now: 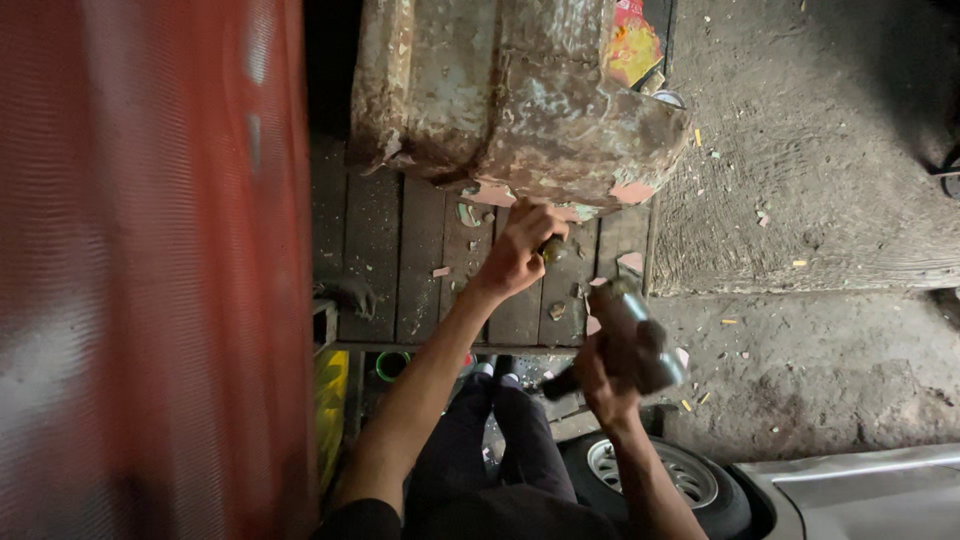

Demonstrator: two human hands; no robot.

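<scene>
Chisel (551, 249) gripped in left hand (517, 255), against rusty flaking metal body (520, 100); right hand (600, 385) clutches hammer (640, 335).

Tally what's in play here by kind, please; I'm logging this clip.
Hands: 2 (left hand, right hand)
Hand tools: 2 (small tool in left grip, hammer in right)
Rusty metal block: 1
Car wheel: 1
Total: 6
</scene>
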